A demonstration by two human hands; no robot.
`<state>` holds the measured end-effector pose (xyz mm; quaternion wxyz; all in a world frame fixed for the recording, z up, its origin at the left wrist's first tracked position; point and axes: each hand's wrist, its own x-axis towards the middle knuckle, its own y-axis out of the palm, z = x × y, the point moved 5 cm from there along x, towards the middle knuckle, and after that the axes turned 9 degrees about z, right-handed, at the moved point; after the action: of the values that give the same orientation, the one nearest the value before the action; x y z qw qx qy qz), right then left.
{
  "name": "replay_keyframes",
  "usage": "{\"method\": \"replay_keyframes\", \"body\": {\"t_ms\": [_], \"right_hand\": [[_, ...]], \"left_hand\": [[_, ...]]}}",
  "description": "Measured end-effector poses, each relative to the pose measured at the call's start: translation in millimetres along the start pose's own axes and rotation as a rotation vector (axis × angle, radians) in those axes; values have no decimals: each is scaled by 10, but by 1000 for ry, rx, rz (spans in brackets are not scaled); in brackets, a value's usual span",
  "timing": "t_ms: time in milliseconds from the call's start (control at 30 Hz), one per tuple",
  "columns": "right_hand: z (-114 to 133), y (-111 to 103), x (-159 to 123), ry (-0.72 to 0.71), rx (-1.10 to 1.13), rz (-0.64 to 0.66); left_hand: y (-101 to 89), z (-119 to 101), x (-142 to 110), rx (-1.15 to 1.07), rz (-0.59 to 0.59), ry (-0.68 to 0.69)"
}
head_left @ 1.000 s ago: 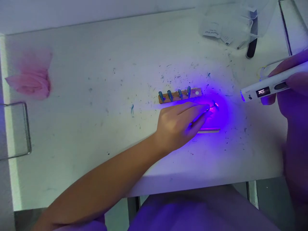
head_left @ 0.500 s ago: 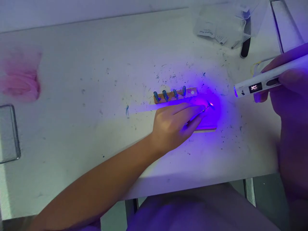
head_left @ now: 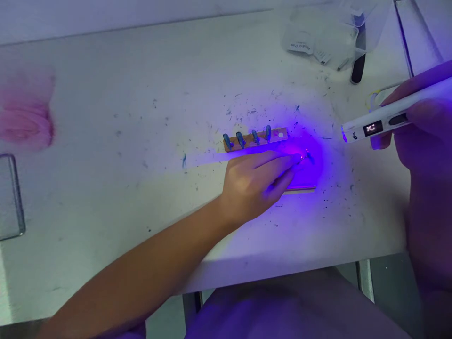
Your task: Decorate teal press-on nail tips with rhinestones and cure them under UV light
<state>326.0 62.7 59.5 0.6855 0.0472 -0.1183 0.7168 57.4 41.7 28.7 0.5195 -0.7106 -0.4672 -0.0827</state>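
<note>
My left hand [head_left: 259, 181] is closed in a pinch around a thin shiny metal tool [head_left: 302, 158], whose exact kind I cannot make out. At its far end is a small dark piece lit violet. My right hand [head_left: 427, 113] grips a white handheld UV lamp [head_left: 391, 117] with a small lit display. Its glowing end points left toward the metal tool, a gap apart from it. Just beyond my left hand lies a wooden strip [head_left: 282, 133] with several blue nail tips [head_left: 241, 139] standing on it. A flat piece [head_left: 302, 189] lies partly hidden under that hand.
Clear plastic packets [head_left: 318, 42], one marked Alcohol Pad, lie at the back right beside a dark nail file [head_left: 358, 69]. Pink cloth [head_left: 28, 125] is at the left, above a clear-edged tray [head_left: 19, 197]. Blue flecks dot the white table [head_left: 106, 197].
The lit tip of the metal tool has turned slightly, and its red-white glare has faded. The whole view has shifted a little; both hands keep their grips.
</note>
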Motion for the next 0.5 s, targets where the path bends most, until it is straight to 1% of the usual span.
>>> {"method": "replay_keyframes", "body": {"t_ms": [100,267,400,500], "right_hand": [[3,4,8,-29,-44,29],[37,26,28,-64,-36,66],[40,7,25,-60,-36,74],[36,-12,8,-46,-58,57]], "left_hand": [[-13,12,11,-14,9,-43],[-10,30,3,-43,25,-80],[-12,41,-5,-40,8,-72],[-17,42,-3,-29,8,-59]]}}
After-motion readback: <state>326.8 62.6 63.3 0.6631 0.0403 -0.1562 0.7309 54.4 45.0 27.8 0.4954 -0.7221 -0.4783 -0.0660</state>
